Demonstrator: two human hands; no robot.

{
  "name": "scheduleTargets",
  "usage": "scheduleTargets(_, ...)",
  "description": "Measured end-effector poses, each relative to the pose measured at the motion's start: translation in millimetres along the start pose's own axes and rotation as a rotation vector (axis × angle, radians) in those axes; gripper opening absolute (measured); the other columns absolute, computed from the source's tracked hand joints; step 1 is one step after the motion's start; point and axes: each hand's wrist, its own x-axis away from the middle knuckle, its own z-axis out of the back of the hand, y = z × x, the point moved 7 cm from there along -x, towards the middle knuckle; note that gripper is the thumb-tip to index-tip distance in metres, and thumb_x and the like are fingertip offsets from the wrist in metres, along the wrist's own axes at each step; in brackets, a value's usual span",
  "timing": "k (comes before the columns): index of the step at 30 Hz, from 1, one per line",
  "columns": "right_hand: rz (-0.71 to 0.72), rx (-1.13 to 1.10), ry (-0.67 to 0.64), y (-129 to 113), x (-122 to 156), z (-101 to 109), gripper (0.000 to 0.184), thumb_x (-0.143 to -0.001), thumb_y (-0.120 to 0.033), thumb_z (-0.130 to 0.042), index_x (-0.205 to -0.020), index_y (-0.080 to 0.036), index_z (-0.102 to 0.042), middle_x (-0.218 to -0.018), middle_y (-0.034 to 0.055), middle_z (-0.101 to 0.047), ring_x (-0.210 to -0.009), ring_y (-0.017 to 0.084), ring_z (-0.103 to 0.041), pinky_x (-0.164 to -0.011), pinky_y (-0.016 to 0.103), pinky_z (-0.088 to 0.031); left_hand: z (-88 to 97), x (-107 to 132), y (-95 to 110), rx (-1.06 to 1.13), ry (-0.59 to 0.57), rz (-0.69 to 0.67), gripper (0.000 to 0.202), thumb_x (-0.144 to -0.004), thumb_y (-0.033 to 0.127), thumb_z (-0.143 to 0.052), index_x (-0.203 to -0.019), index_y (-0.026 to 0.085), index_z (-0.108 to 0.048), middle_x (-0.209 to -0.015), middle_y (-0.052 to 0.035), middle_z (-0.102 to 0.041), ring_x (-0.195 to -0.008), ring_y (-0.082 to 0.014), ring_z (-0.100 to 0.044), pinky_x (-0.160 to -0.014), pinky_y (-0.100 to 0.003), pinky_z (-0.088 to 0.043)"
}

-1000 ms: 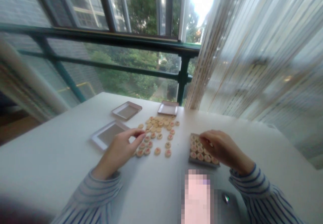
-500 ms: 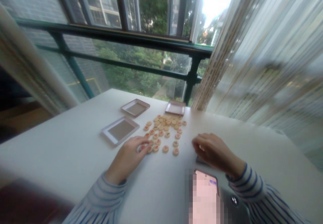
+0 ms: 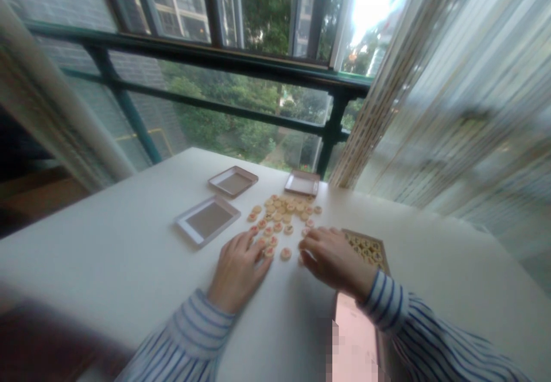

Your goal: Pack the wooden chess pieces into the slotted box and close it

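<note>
Round pale xiangqi pieces [image 3: 286,253] with red or dark characters lie loosely spread in the middle of the white table. My left hand [image 3: 239,268] rests on the near left of them, its fingers apart and lying over a few pieces. My right hand [image 3: 333,255] is at the right side of the spread, with curled fingers and thumb closed around a piece there; the hand mostly covers that piece. Just behind my right hand, a shallow box [image 3: 384,243] holds rows of pieces with dark characters, partly hidden by the hand and wrist.
Two shallow trays, one nearer [image 3: 183,225] and one farther [image 3: 247,190], sit left of the pieces. A third tray [image 3: 316,188] stands at the back. A phone [image 3: 355,336], partly pixelated, lies in front. Beyond the table are a green railing [image 3: 215,63] and a string curtain [image 3: 430,141].
My right hand has moved left from above the box to the loose pieces, uncovering rows of pieces in the box. My left hand has shifted slightly right and its fingers have spread.
</note>
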Motion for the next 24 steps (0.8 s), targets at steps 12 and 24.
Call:
scheduleTargets(12, 0.038, -0.020, -0.020, -13.3, -15.0, -16.3, 0.025, -0.089, -0.029, -0.037, -0.094, -0.019, -0.060, -0.095, 0.0072, -0.060, -0.094, 0.021, -0.050, -0.077, 0.034, -0.032, -5.5, 1.7, -1.8, 0.035, 0.012, 0.000, 0.021, -0.080, 0.035, -0.051, -0.090, 0.023, -0.064, -0.121, -0.0099, -0.052, -0.112, -0.0275, -0.045, -0.092, -0.044, -0.040)
scheduleTargets(24, 0.040, -0.021, -0.029, -13.0, -14.2, -18.4, 0.023, -0.089, -0.026, -0.038, -0.093, -0.018, -0.059, -0.095, 0.0080, -0.059, -0.097, 0.021, -0.049, -0.078, 0.033, -0.032, -6.9, -1.0, -1.3, 0.051, 0.012, 0.005, 0.022, -0.080, 0.034, -0.051, -0.093, 0.023, -0.064, -0.123, -0.0097, -0.050, -0.115, -0.0273, -0.043, -0.095, -0.045, -0.038)
